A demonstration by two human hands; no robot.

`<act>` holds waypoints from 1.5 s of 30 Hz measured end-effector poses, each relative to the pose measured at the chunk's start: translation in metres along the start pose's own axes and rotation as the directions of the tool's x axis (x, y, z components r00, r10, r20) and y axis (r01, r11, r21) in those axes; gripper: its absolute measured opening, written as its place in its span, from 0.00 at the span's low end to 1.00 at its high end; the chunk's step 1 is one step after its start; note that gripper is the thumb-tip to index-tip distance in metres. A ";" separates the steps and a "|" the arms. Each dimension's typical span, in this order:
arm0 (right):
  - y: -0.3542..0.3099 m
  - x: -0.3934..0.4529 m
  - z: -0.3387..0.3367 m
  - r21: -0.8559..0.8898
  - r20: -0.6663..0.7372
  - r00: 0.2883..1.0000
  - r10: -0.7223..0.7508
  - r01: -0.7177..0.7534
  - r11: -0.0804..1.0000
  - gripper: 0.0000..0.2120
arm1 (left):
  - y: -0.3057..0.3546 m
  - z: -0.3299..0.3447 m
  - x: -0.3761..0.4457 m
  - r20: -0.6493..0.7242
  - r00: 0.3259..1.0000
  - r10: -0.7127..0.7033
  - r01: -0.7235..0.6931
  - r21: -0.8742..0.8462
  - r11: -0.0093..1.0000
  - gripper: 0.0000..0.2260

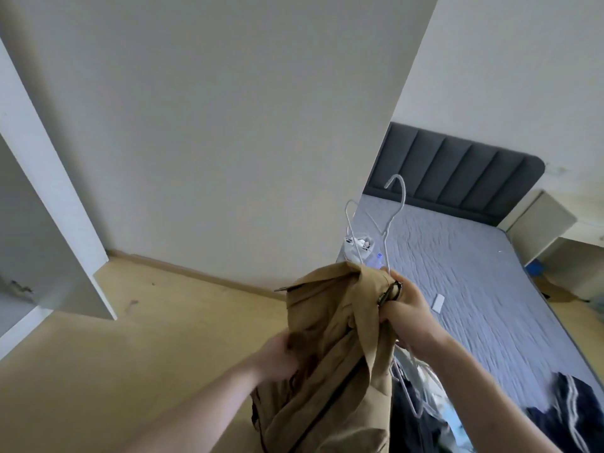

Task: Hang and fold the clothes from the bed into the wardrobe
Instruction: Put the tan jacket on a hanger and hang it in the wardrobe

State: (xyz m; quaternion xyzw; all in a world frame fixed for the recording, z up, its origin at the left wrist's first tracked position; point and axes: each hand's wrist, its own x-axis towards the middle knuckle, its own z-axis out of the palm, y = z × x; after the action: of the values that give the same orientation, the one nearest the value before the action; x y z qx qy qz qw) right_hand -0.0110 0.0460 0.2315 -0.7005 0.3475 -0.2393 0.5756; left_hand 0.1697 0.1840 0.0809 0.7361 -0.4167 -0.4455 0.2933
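Wardrobe [49,223] at frame left shows no clothes; at lower centre the left hand [277,358] grips a tan jacket [330,348], right hand [403,307] pinching its collar and white hangers [390,220]; dark clothes [568,410] remain on the bed [474,256], lower right.

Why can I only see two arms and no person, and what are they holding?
The camera sits on the person's head and looks down, so you see only their arms. The left hand grips a tan jacket lower down. The right hand holds the jacket's top together with white wire hangers. On the right is a bed with a grey cover; dark clothes lie at its near end. The white panel on the left looks like the wardrobe.
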 end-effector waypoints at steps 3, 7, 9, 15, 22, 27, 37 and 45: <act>0.005 -0.004 -0.023 -0.025 -0.033 0.999 -0.009 0.009 1.000 0.23 | -0.033 -0.002 0.030 -0.066 0.997 0.037 -0.028 0.133 0.991 0.16; 0.024 -0.015 -0.057 -0.198 -0.142 0.990 -0.012 -0.016 0.980 0.10 | -0.029 -0.030 0.030 -0.178 0.981 0.079 -0.058 0.117 0.991 0.09; 0.040 -0.021 -0.071 -0.250 -0.198 0.980 0.017 -0.068 0.966 0.10 | -0.020 -0.045 0.035 -0.283 0.950 0.130 -0.114 0.072 0.991 0.05; 0.072 -0.036 -0.086 -0.311 -0.342 0.922 0.183 -0.295 0.904 0.16 | 0.065 -0.097 0.014 -0.424 0.790 0.443 -0.418 0.156 0.895 0.10; 0.067 -0.030 -0.049 -0.203 -0.282 0.958 0.047 -0.107 0.973 0.24 | 0.145 -0.122 -0.018 -0.154 0.822 0.548 -0.483 0.320 0.815 0.14; 0.031 -0.016 0.008 -0.223 -0.084 0.994 -0.062 0.042 0.974 0.39 | 0.165 -0.109 -0.027 -0.032 0.844 0.536 -0.486 0.378 0.788 0.15; 0.009 0.018 0.064 -0.129 -0.271 0.959 -0.087 0.054 0.990 0.18 | 0.138 -0.146 -0.051 -0.121 0.876 0.467 -0.410 0.325 0.852 0.10; -0.004 0.019 0.103 0.005 -0.015 0.992 -0.126 0.126 0.992 0.17 | -0.018 -0.107 -0.053 -0.074 0.986 0.147 -0.080 0.567 0.820 0.21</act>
State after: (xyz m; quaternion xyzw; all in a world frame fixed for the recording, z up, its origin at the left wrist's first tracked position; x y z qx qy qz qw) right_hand 0.0779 0.0976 0.2109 -0.7175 0.3063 -0.2812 0.5589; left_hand 0.2588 0.2461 0.1342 0.7878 -0.5551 -0.2419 0.1129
